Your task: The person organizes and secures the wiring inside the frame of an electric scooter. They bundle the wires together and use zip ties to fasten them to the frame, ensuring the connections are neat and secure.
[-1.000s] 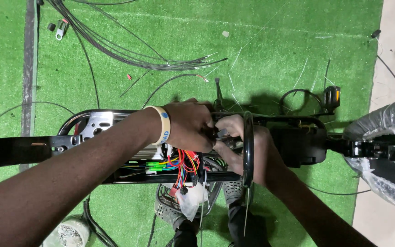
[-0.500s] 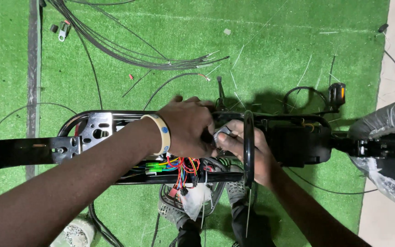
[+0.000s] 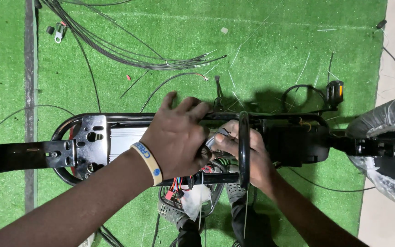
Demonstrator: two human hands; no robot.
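While the black frame lies long from left to right across the middle, the left hand curls over it – the right hand pinches a small silver part (touching hands)

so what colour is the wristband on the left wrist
Pale yellow wristband with blue markings, seen in the head view.

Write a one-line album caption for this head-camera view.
Two bare hands, left hand and right hand, work inside a black tubular frame over green turf.
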